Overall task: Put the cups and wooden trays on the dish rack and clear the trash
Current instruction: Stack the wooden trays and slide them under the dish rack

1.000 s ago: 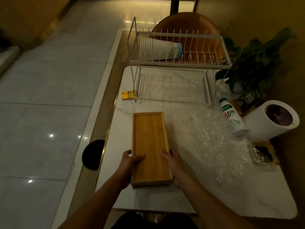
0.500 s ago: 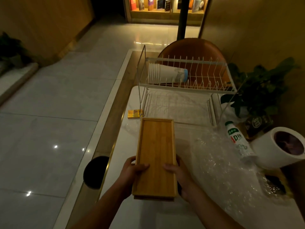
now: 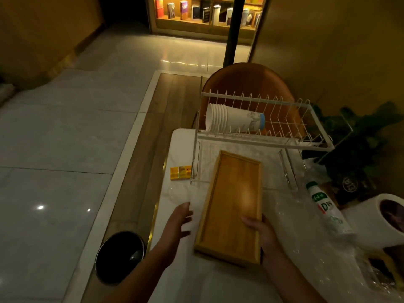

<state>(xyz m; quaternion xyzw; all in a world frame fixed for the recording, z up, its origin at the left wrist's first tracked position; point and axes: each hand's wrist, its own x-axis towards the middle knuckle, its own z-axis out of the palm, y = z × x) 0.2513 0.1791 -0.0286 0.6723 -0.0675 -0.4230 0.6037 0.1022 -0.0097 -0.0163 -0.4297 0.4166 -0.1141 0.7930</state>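
A long wooden tray [image 3: 234, 200] hangs tilted above the white table [image 3: 181, 141], its far end reaching the lower level of the white wire dish rack [image 3: 262, 141]. My right hand [image 3: 260, 231] grips the tray's near right edge. Off the tray, my left hand [image 3: 178, 221] hovers to its left with fingers spread and nothing in it. A stack of white paper cups [image 3: 231, 121] lies sideways on the rack's upper level. A yellow packet [image 3: 180, 172] lies left of the rack. Crumpled clear plastic wrap [image 3: 306, 232] and a plastic bottle [image 3: 326, 209] lie at the right.
A black bin [image 3: 120, 255] stands on the floor left of the table. A white roll [image 3: 382, 221] lies at the right edge beside a potted plant [image 3: 358, 141]. A brown chair [image 3: 247, 84] stands behind the rack.
The tray has moved forward and up toward the rack. My left hand has let go of it and opened; only my right hand holds it now.
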